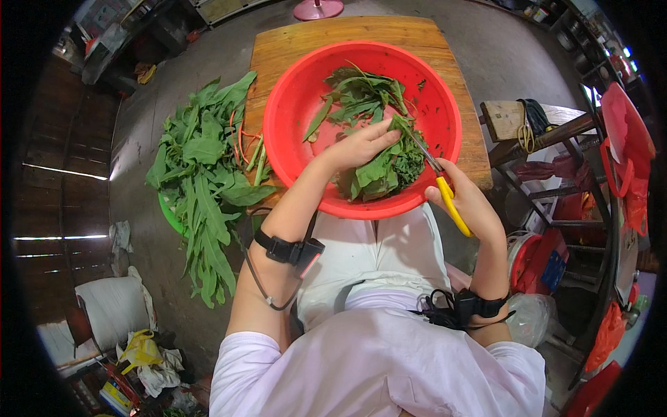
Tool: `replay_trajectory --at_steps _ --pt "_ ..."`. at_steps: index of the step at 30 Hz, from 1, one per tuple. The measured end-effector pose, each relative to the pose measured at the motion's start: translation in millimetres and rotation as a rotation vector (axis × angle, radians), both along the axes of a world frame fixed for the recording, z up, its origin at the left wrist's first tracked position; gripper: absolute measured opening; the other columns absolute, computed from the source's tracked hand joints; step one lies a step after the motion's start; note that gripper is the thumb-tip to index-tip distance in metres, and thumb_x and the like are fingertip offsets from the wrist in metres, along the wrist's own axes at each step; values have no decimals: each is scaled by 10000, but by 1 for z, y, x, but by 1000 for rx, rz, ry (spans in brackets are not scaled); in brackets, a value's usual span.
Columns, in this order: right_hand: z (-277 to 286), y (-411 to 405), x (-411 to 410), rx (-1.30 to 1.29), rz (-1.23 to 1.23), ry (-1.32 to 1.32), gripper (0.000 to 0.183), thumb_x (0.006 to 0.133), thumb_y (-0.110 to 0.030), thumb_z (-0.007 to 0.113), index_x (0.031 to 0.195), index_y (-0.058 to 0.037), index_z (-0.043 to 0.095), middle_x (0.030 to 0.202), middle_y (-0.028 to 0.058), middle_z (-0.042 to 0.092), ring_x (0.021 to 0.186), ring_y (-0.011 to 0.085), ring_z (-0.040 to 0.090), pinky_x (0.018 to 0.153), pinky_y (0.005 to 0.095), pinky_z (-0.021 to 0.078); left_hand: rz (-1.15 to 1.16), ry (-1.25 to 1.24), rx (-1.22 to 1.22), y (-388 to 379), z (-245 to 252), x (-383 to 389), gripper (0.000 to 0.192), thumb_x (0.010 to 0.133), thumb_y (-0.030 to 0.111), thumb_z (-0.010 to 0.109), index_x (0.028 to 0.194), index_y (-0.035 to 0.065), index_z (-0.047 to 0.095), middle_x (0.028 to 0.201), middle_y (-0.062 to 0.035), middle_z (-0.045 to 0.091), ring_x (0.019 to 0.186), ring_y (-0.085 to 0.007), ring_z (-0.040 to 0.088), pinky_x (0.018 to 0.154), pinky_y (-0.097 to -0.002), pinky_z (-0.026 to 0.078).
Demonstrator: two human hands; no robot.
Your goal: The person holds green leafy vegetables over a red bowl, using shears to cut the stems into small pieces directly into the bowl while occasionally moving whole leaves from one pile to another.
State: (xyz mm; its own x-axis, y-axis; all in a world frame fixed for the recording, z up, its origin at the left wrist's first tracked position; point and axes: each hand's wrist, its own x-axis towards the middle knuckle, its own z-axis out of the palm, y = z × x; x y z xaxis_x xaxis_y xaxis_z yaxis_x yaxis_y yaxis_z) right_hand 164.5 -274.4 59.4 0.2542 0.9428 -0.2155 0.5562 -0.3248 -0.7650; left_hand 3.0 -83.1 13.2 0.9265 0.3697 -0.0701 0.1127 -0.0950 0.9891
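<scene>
A round red plastic basin [292, 130] rests on the wooden table, its near rim over my lap. My left hand [365, 143] is inside it, fingers closed on a bunch of green leaves [398, 125]. My right hand [466, 195] grips yellow-handled scissors [449, 200] over the right rim. The blades reach in to the leaves beside my left fingertips; whether they are parted I cannot tell. Beneath lie finely cut greens [409, 169] and larger leaf pieces [375, 180]. More whole leaves [365, 88] lie toward the basin's far side.
A big heap of long leafy greens [203, 151] spills over a green container [169, 213] left of the wooden table [344, 28]. At right stand a wooden bench [508, 122] and a rack hung with red plastic bags [625, 151]. A white sack [112, 310] sits lower left.
</scene>
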Motion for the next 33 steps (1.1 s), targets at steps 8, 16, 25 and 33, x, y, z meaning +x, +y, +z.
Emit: replay_trajectory --at_steps 8,16,25,33 --pt "11 6 -12 -79 -48 -80 643 770 -414 724 1243 -21 536 1000 248 635 963 366 624 807 403 476 -18 54 118 13 -63 5 512 997 370 428 1340 -10 423 1334 -110 494 1238 -177 430 1052 -311 314" --pt "26 6 -11 -102 -54 -250 613 722 -442 752 1167 -45 615 825 240 645 825 376 645 731 417 492 -48 146 132 9 -49 4 541 990 392 440 1322 -35 426 1297 -123 508 1216 -166 432 1037 -299 327" --pt "10 2 2 -60 -68 -161 598 748 -441 737 1174 -44 600 809 221 642 785 352 647 710 403 490 -46 -6 102 6 -34 4 646 972 408 475 1359 -93 346 1370 -185 443 1290 -221 393 1068 -313 300" --pt "4 -1 7 -29 -13 -56 688 773 -399 731 1300 -40 475 1046 228 593 923 320 607 804 372 475 -13 -102 -52 1 -9 1 522 1002 343 431 1391 5 347 1350 -81 453 1273 -160 383 1072 -296 285"
